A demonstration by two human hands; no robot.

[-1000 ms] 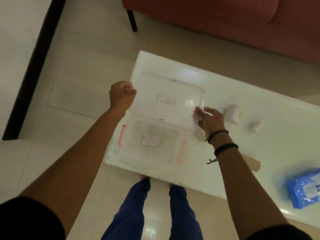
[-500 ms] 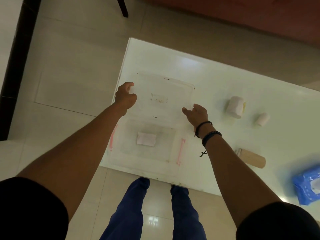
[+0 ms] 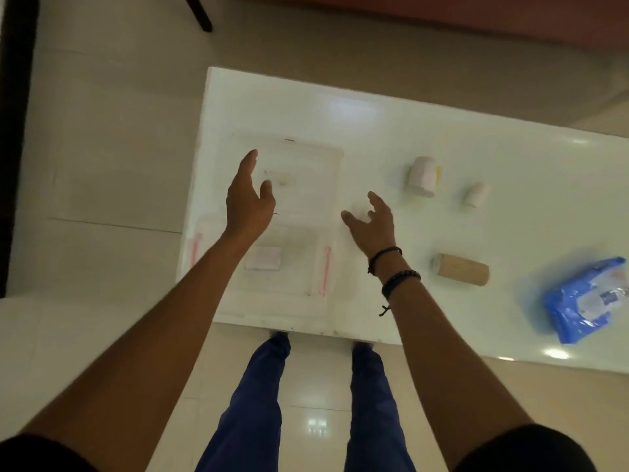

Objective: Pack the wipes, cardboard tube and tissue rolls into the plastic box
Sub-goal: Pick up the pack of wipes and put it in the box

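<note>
The clear plastic box stands uncovered at the table's near left corner, with a pale label in its bottom. Its clear lid lies flat on the table just behind it. My left hand hovers open over the lid's left part. My right hand hovers open just right of the box and lid. A large tissue roll and a small tissue roll lie further right. The cardboard tube lies nearer me, and the blue wipes pack lies near the right edge.
The white table stands on a tiled floor. A red sofa with a dark leg runs along the far side. My legs in blue trousers are at the table's near edge.
Both hands carried the lid away from the box, set it flat on the table behind it, then let go and lifted off with fingers spread.
</note>
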